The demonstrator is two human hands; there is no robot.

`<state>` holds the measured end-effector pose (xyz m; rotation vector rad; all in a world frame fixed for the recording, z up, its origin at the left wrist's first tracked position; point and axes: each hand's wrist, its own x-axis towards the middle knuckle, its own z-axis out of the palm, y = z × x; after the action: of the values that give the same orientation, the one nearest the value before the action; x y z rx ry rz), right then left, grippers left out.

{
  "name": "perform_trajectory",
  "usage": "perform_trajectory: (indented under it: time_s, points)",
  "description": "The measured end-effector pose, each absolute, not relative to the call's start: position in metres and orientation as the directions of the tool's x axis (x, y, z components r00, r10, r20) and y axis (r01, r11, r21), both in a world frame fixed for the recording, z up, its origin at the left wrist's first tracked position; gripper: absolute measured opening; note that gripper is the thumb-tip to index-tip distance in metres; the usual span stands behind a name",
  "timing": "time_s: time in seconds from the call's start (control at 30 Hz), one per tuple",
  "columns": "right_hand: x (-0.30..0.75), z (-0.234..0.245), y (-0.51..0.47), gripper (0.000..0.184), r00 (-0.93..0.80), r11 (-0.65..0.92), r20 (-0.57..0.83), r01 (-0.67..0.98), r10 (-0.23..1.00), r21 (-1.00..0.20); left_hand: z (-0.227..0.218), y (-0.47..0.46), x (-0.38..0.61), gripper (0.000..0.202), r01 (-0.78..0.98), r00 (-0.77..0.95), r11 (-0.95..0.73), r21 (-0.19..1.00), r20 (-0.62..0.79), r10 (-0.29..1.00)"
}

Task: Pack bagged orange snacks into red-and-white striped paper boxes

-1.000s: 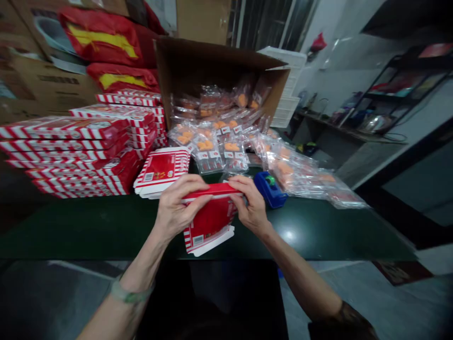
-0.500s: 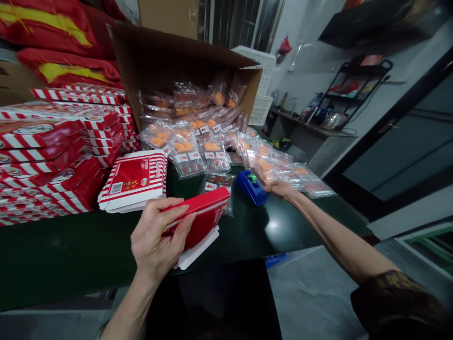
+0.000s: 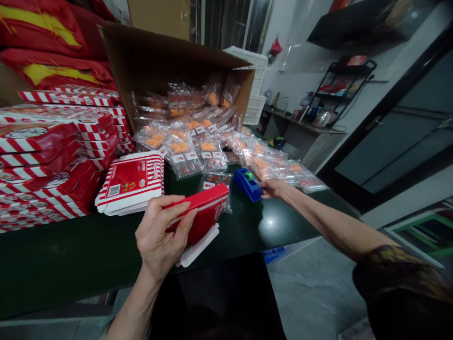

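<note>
My left hand (image 3: 163,231) grips a red and white cardboard box (image 3: 207,212), tilted above the table's front edge, with a white flap hanging loose at its lower end. My right hand (image 3: 272,188) reaches out to the near end of a blue tape dispenser (image 3: 247,185), which carries a green-cored roll. Its fingers are closed at that end, and whatever lies between them is too small to see. Behind the held box, partly covered by it, lies a clear packet (image 3: 226,182).
A stack of flat striped cartons (image 3: 130,177) lies left of my left hand, beside piled finished boxes (image 3: 42,156). Clear packets (image 3: 187,146) with orange pieces spill from a large cardboard box (image 3: 118,71) across the dark green table (image 3: 71,255).
The view has shifted slightly. My right hand has shifted a little at the dispenser's near end, its fingers showing lower. My left hand keeps the box at almost the same tilt.
</note>
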<state>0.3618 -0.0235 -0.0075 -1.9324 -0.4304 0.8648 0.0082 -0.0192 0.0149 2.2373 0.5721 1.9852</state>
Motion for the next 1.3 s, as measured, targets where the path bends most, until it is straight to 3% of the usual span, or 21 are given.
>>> perform_trajectory:
  time_s: [0.23,0.47,0.57,0.67,0.77,0.87,0.93,1.07,1.3]
  points:
    - [0.339,-0.045,-0.061,0.034,0.707,-0.296,-0.278,-0.101,0.65,-0.95,0.014,-0.017,0.007,0.021,0.299,0.081,-0.917,0.264,0.95,0.3]
    - [0.328,-0.08,-0.058,0.034,0.739,-0.43,-0.281,0.014,0.613,-0.903,0.013,-0.019,0.013,0.025,0.329,0.043,-0.899,0.288,0.947,0.319]
    - [0.319,-0.069,-0.057,0.03,0.741,-0.455,-0.236,0.104,0.629,-0.885,0.013,-0.023,0.016,0.025,0.34,0.012,-0.89,0.302,0.946,0.325]
    - [0.285,-0.044,-0.076,0.015,0.69,-0.388,-0.16,0.188,0.706,-0.902,0.012,-0.027,0.019,0.022,0.32,-0.034,-0.878,0.356,0.93,0.365]
    - [0.232,-0.008,-0.106,0.027,0.56,-0.221,-0.055,0.234,0.827,-0.947,0.013,-0.029,0.022,0.018,0.278,-0.048,-0.879,0.388,0.919,0.391]
    - [0.18,0.027,-0.122,0.03,0.296,0.104,0.122,0.075,0.947,-0.992,0.013,-0.03,0.023,0.018,0.25,-0.052,-0.889,0.383,0.922,0.383]
    - [0.155,0.042,-0.117,0.03,0.193,0.191,0.173,-0.077,0.966,-0.979,0.012,-0.031,0.024,0.018,0.234,-0.046,-0.898,0.373,0.927,0.373]
    - [0.135,0.053,-0.098,0.033,0.164,0.145,0.109,-0.227,0.98,-0.963,0.01,-0.033,0.025,0.016,0.211,-0.032,-0.908,0.363,0.93,0.365]
    - [0.13,0.057,-0.095,0.034,0.251,0.07,-0.009,-0.304,0.968,-0.95,0.009,-0.033,0.026,0.01,0.191,-0.047,-0.91,0.368,0.929,0.366]
